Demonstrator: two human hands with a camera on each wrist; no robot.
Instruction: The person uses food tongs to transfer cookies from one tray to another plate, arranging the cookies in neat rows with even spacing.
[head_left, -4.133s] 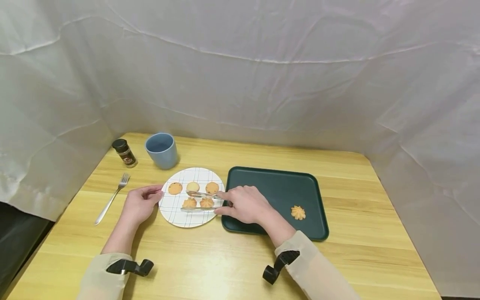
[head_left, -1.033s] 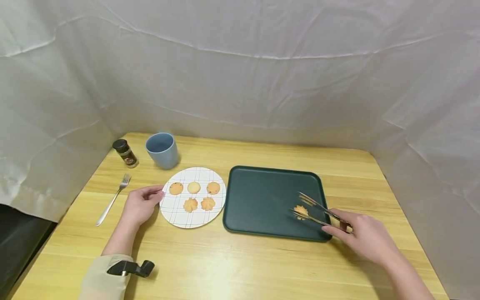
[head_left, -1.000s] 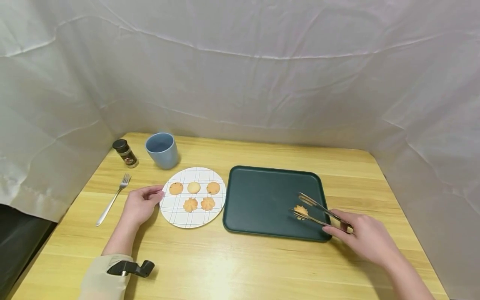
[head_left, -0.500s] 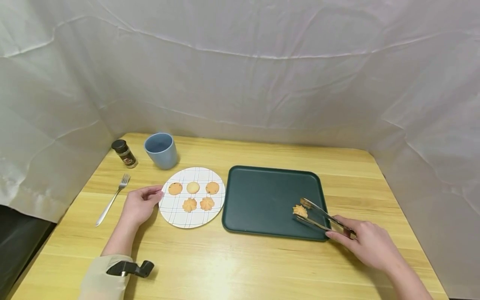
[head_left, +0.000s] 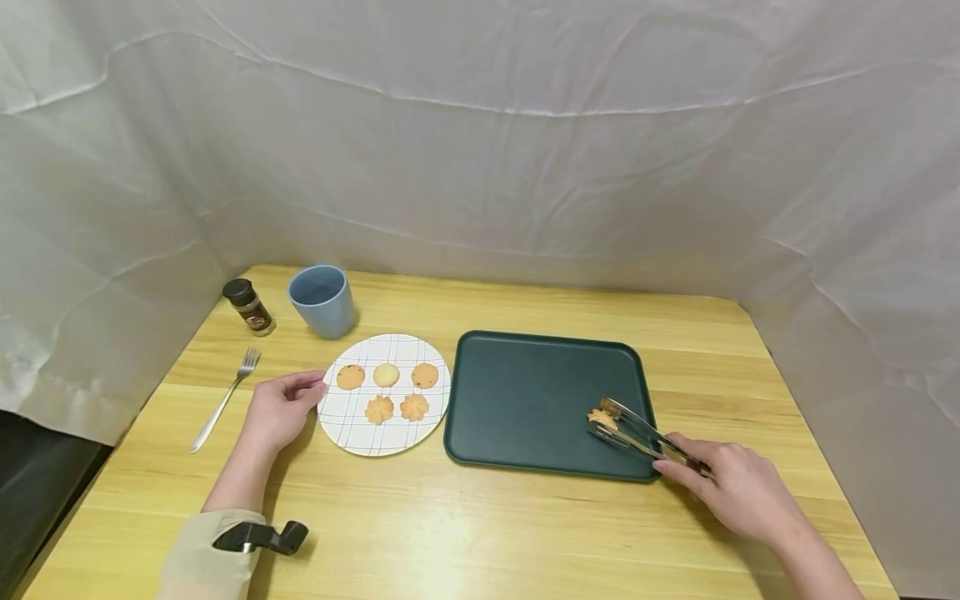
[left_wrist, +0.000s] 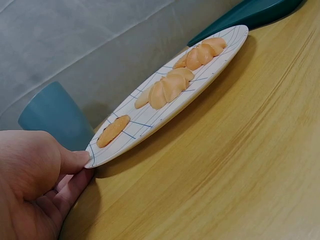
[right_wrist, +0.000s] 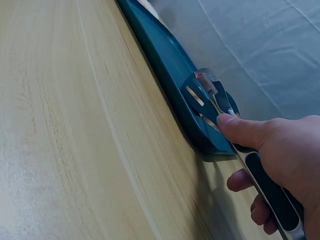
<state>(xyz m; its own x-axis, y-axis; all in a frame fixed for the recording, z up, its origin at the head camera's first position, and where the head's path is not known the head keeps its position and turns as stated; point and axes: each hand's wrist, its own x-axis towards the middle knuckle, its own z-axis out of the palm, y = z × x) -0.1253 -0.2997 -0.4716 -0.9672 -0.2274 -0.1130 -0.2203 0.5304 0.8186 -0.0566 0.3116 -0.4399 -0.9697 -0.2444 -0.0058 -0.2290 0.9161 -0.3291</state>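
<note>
In the head view, my left hand point(head_left: 279, 410) pinches the left rim of a white plaid plate point(head_left: 351, 430). The left wrist view has the thumb on top of the rim and the fingers curled below. Several cookies lie on the plate: round ones in the back row, two flower-shaped ones point(head_left: 414, 407) in front. My right hand point(head_left: 733, 485) grips metal tongs point(right_wrist: 272, 195) over the right side of a dark green tray point(head_left: 525, 400). Between the tong tips is a flower-shaped cookie point(head_left: 601, 418), partly hidden by them; whether both tips touch it, I cannot tell.
Behind the plate stands a blue mug point(head_left: 324, 304). A black-capped spice jar point(head_left: 251, 308) and a fork point(head_left: 227, 400) are at the left. The tray sits close to the plate's right edge. Pale cloth point(head_left: 480, 183) hangs around the wooden table point(head_left: 442, 533).
My right hand with the tongs has moved from over the plate to the cookie on the tray, and the tong tips have closed in around it. The left hand has stayed at the plate.
</note>
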